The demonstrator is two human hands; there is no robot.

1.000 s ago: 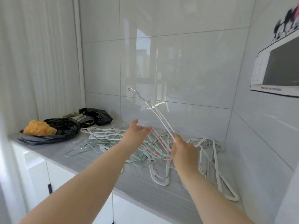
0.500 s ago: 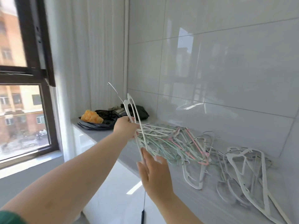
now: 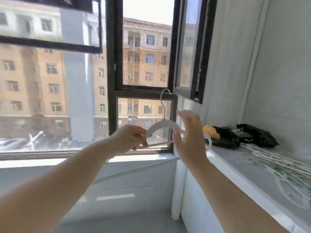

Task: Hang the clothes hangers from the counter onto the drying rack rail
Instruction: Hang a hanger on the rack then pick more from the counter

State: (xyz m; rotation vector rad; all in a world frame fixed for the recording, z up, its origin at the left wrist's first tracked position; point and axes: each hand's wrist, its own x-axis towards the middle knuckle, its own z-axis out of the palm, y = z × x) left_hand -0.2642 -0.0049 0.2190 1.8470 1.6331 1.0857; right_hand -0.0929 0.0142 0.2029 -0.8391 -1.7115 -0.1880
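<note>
Hangers (image 3: 276,165) lie on the counter (image 3: 235,163) at right, bags (image 3: 257,137) behind them, window (image 3: 144,56) left.

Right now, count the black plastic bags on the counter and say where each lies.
2. One black bag lies at the counter's window end, a yellow item on it; the other black bag lies beside it by the wall. More may lie out of frame.

The white hanger (image 3: 161,126) looks plastic, matt, its shoulders finely ribbed; its hook (image 3: 162,98) is thin shiny metal. The grey counter (image 3: 235,165) at right is smooth and matt. The far black bags (image 3: 257,137) are crinkled glossy plastic.
</note>
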